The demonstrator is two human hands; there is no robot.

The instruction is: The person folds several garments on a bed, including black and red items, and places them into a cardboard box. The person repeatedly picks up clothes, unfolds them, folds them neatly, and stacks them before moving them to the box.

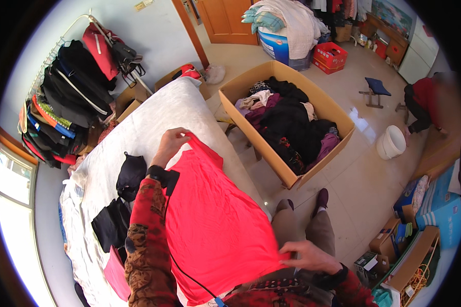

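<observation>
A bright red garment (215,215) is stretched out between my two hands above the edge of the bed. My left hand (173,142) pinches its far upper corner. At the near right corner, my right hand (308,256) grips the cloth between thumb and fingers. What kind of garment it is I cannot tell. Left of it, a black garment with thin straps (131,176) and another black garment (111,222) lie on the white bed sheet (182,105). Part of a pink cloth (117,275) shows beside my left forearm.
A large cardboard box (338,148) full of dark clothes stands right of the bed. Farther right are a white bucket (391,142), a small stool (376,88) and a bending person in red (427,102). Clothes hang on a rack (71,77) at left; boxes (389,238) fill the lower right.
</observation>
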